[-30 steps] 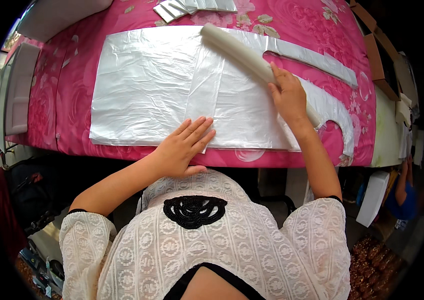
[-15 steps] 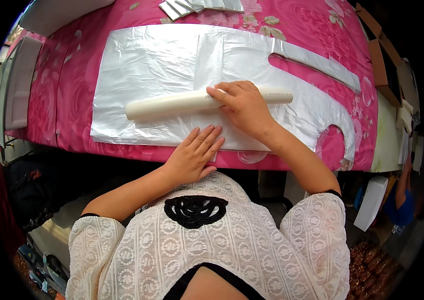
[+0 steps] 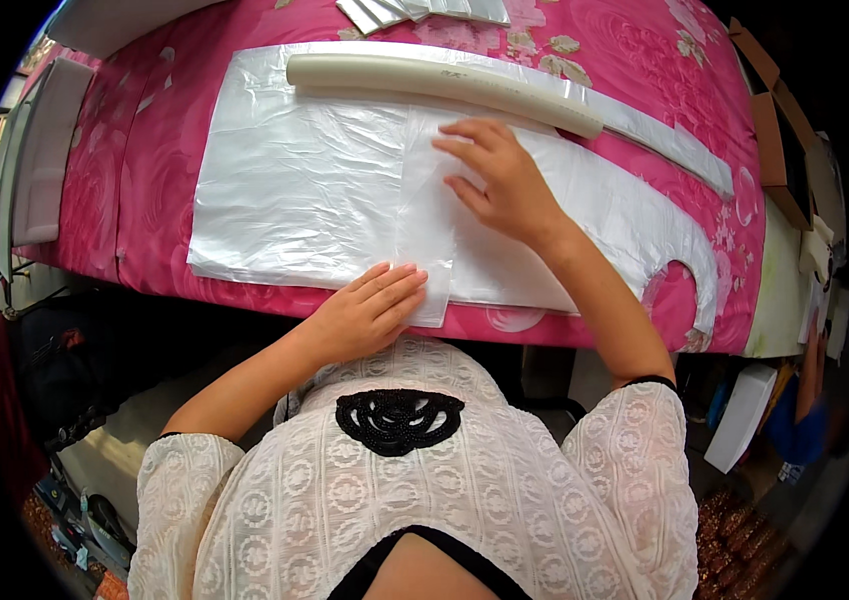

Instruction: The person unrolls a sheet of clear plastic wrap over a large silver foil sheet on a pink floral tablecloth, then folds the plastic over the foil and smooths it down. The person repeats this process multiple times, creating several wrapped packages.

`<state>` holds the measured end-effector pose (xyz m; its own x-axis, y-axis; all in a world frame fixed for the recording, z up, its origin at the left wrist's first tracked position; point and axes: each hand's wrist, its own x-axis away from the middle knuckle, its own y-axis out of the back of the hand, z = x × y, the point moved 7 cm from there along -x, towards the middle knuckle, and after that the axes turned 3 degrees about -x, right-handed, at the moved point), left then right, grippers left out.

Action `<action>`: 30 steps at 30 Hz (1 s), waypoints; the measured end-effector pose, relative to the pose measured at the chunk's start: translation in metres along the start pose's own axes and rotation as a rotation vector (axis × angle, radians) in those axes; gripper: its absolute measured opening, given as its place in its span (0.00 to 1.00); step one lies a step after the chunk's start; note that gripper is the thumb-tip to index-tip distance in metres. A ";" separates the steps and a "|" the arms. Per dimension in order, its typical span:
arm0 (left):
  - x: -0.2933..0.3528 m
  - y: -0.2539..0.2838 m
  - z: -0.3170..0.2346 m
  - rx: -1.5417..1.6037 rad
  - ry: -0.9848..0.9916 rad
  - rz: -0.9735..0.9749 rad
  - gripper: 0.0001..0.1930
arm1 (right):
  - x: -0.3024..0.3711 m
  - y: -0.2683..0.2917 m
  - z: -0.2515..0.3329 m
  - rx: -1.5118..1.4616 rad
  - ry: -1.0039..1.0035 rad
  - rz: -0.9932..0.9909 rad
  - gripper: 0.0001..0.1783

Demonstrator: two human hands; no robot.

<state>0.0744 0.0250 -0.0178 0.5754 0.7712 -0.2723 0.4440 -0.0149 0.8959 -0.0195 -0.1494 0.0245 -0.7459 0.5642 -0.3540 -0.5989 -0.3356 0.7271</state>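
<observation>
A flat stack of whitish plastic bags with cut-out handles [image 3: 305,180] lies across the table, handles toward the right. On its far side rests a long cream plastic pipe [image 3: 385,77], slightly slanted. My right hand [image 3: 505,180] is over the middle of the bags, fingers spread and apart from the pipe, holding nothing. My left hand [image 3: 370,310] lies flat at the near edge, fingertips by a narrow clear plastic strip [image 3: 432,290] that runs across the bags and sticks out past their near edge.
A pink flowered cloth [image 3: 160,150] covers the table. Folded silvery packets [image 3: 425,10] lie at the far edge. White plastic bins [image 3: 50,150] stand at the left, and open cardboard boxes [image 3: 780,150] at the right. Below right, a white box [image 3: 742,415] is near another person's arm [image 3: 811,375].
The pipe has moved from the near middle of the bags to their far side. My right hand has let go of it and opened. My left hand has shifted slightly.
</observation>
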 end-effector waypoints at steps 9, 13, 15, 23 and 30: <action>-0.009 0.028 -0.001 0.136 0.025 -0.215 0.09 | 0.064 -0.038 0.047 -0.153 -0.038 0.191 0.27; -0.018 0.048 0.016 0.450 0.203 -0.344 0.09 | 0.062 -0.034 0.047 -0.066 -0.033 0.016 0.21; -0.022 0.054 0.020 0.392 0.092 -0.288 0.13 | 0.060 -0.035 0.039 -0.048 -0.068 -0.079 0.18; -0.041 0.051 0.056 0.078 0.112 -0.151 0.29 | 0.057 -0.030 0.034 -0.074 -0.155 -0.156 0.15; -0.046 0.031 0.052 -0.002 0.031 -0.138 0.22 | 0.064 -0.027 0.036 0.036 -0.116 -0.131 0.15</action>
<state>0.0976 -0.0442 0.0047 0.4870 0.7853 -0.3822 0.5162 0.0941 0.8513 -0.0406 -0.0768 0.0034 -0.6223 0.6854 -0.3781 -0.6764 -0.2278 0.7004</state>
